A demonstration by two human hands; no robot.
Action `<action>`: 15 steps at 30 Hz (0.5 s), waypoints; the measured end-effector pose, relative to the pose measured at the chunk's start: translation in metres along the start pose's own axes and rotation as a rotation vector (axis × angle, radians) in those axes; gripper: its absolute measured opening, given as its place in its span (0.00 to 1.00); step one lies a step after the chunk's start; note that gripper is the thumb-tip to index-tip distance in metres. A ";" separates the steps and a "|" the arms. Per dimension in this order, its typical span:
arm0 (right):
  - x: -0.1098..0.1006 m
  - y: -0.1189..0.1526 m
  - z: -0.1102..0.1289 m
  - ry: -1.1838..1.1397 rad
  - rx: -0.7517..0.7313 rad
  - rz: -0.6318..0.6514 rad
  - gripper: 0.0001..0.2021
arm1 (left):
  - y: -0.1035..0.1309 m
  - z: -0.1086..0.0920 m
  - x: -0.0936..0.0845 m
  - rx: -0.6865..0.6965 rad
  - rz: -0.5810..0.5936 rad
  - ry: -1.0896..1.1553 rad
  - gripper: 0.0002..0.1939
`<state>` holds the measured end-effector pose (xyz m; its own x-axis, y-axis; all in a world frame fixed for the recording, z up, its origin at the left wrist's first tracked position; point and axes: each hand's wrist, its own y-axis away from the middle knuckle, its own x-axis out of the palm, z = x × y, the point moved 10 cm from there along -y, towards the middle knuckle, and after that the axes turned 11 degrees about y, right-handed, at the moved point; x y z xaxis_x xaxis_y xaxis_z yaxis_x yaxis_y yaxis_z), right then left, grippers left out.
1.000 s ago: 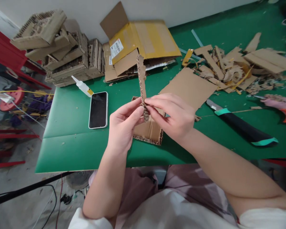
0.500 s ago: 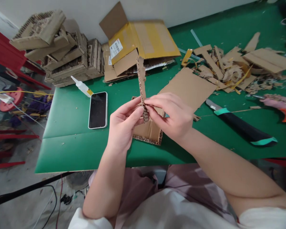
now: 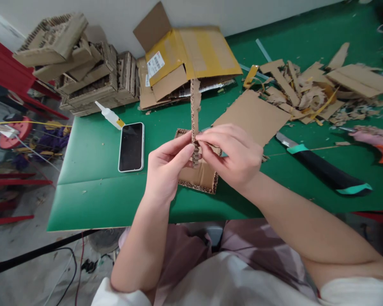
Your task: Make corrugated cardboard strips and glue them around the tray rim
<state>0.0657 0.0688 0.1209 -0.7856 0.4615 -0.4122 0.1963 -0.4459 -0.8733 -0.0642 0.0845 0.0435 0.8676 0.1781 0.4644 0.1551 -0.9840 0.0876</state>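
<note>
A narrow cardboard strip (image 3: 195, 106) with a torn right edge stands nearly upright between my two hands. My left hand (image 3: 169, 165) is closed on its lower part, thumb in front and fingers behind. At the strip's right side, my right hand (image 3: 234, 153) pinches with thumb and forefinger against the same strip; its exact hold is partly hidden. Below both hands, a shallow cardboard tray (image 3: 198, 187) with corrugated edges lies on the green table (image 3: 92, 204), partly covered by them.
Left of my hands lie a phone (image 3: 131, 147) and a white glue bottle (image 3: 110, 115). Cardboard frames (image 3: 92, 80) are stacked at the back left, beside a taped yellow box (image 3: 204, 51). Rightward are a flat cardboard sheet (image 3: 255, 117), scraps (image 3: 306, 93), a utility knife (image 3: 325, 165) and a pink glue gun (image 3: 370, 138).
The strip has shifted slightly right and turned a little straighter. Both hands have moved slightly to the right with it.
</note>
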 end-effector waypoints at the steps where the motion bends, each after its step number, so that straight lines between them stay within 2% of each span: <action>1: 0.000 0.000 -0.001 -0.001 0.008 0.005 0.05 | 0.000 0.000 0.000 -0.001 0.002 0.002 0.14; 12: 0.001 0.000 -0.007 -0.039 0.079 -0.016 0.05 | 0.000 0.001 -0.001 -0.019 -0.011 -0.008 0.14; 15: 0.003 0.000 -0.011 -0.064 0.137 0.000 0.05 | 0.000 0.001 -0.001 -0.017 -0.007 -0.011 0.14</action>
<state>0.0699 0.0779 0.1168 -0.8222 0.4139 -0.3907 0.1173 -0.5485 -0.8279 -0.0649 0.0846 0.0421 0.8717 0.1845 0.4540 0.1527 -0.9826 0.1061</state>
